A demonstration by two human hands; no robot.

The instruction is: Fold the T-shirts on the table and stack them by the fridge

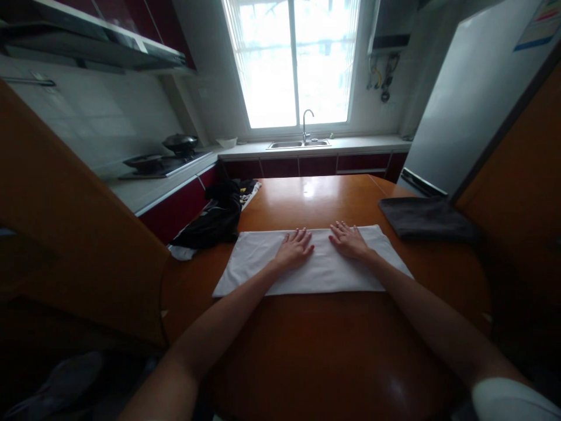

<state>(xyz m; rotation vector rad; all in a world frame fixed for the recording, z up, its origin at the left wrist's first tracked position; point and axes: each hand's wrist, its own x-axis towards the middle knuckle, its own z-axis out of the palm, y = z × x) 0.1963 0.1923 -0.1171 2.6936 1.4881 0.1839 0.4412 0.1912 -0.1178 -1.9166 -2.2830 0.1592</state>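
A white cloth (254, 263), laid out as a wide flat rectangle, lies on the wooden table (315, 345). My left hand (295, 248) rests palm down on it left of centre, fingers spread toward the far edge. To the right of centre my right hand (348, 241) also presses flat, its fingertips reaching the cloth's far edge. Neither hand grips anything. Faint creases show on the cloth's left part, and whether it is folded in layers I cannot tell.
A heap of black clothes (210, 219) lies at the table's left edge. On the right is a folded dark grey cloth (425, 217). Beyond the table stand a counter with a sink (287, 144), a stove with pans (179, 142), and a fridge (464, 99) at right.
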